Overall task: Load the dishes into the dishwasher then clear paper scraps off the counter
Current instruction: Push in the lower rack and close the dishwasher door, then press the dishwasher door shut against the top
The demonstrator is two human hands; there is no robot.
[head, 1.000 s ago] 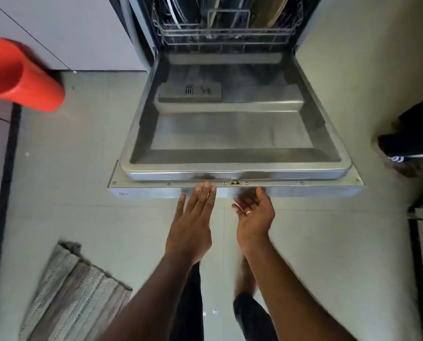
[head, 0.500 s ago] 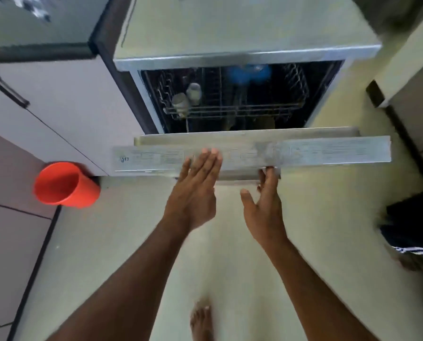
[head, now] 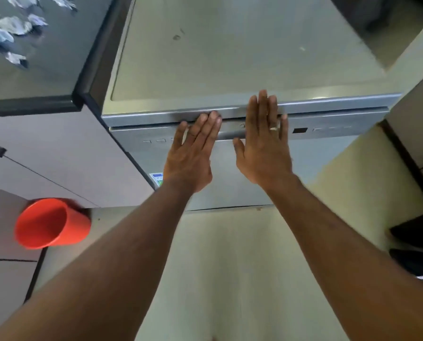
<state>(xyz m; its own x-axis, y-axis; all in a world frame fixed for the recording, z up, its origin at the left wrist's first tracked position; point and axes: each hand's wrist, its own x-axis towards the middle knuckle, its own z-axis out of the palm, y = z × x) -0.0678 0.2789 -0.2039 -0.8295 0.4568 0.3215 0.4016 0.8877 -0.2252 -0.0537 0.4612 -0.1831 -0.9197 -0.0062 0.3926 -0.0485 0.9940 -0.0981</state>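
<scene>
Our left hand [head: 189, 159] and right hand [head: 264, 143], fingers straight, press flat on the closed dishwasher door [head: 240, 168], gripping nothing. Paper scraps [head: 9, 33] at ten o'clock; orange cup [head: 50, 223] at eight.

Both hands lie side by side on the dishwasher door [head: 242, 183] — paper scraps [head: 7, 33] on the counter [head: 45, 77] to its left.

Pale tiled floor [head: 230, 279]; grey cabinet fronts [head: 58, 163] at left; dark-edged counter [head: 45, 77] above.
</scene>
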